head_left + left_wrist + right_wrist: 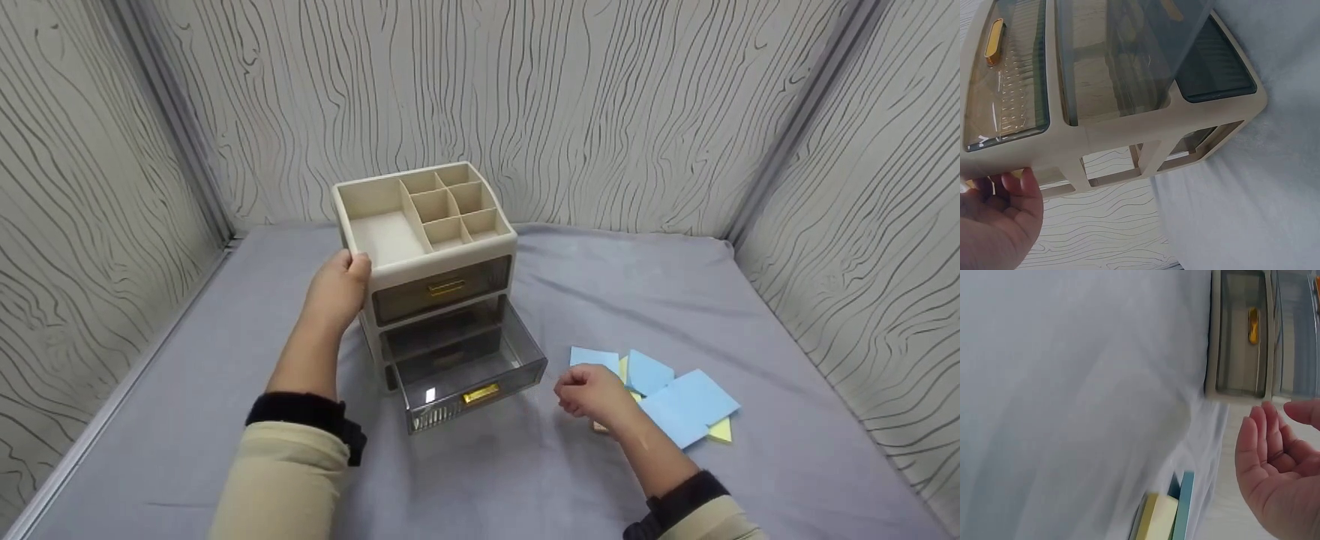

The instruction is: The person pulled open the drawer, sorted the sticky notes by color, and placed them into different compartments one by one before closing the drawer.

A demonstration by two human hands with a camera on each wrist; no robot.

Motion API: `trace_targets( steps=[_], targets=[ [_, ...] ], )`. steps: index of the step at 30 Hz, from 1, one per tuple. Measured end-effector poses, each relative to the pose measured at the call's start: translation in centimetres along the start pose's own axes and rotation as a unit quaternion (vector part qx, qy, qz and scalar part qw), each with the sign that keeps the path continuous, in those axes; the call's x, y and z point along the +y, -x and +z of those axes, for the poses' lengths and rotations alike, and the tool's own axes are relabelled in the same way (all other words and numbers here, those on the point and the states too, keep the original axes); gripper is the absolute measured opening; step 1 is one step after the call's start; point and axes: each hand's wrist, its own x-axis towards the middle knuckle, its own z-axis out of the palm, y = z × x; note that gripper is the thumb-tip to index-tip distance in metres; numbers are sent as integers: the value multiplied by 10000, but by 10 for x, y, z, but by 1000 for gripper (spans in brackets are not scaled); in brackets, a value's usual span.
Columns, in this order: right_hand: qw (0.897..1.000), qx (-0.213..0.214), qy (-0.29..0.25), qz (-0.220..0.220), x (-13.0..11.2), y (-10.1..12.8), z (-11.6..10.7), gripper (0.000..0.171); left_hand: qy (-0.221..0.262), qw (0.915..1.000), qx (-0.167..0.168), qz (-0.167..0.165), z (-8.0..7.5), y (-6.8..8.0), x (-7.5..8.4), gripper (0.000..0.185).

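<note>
Grey cloth (247,330) ran from the left wall (82,225) to the left hand (336,291), which gripped the organizer (446,262) by its upper left edge. The organizer stood left of centre, its middle drawer (517,381) jutting out over the cloth. Across a narrow gap from the drawer's right corner was the right hand (596,394), loosely curled around nothing visible. Beside it, blue and yellow notes (690,409) overlapped, a broad stretch of cloth separating them from the right wall (862,187).
</note>
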Motion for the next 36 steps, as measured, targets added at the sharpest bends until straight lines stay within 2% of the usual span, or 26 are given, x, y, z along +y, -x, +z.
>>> trace_targets(
  steps=[5, 11, 14, 20, 24, 28, 36],
  targets=[
    [9934, 471, 954, 437, 10, -4, -22, 11, 35, 10000, -17, -57, 1, 0, 0, 29],
    [9850, 806, 1388, 635, 25, -4, -53, 13, -2, 10000, 57, -51, 1, 0, 0, 28],
    [9768, 910, 1828, 645, 32, -2, -67, 16, -10, 10000, 72, -25, 1, 0, 1, 28],
    [9557, 801, 2588, 1151, 40, 0, -86, 43, 153, 9998, -132, -52, 0, 1, 0, 27],
    [9473, 703, 2740, 1506, 46, 3, -92, 64, 127, 9999, -110, 18, -1, 1, -1, 25],
    [9412, 715, 2805, 1742, 52, 7, -94, 75, 29, 10000, -61, 52, -1, 1, -2, 24],
    [9344, 715, 2957, 1855, 62, 12, -93, 97, 4, 9999, -21, 127, -1, 1, 0, 24]
  ],
)
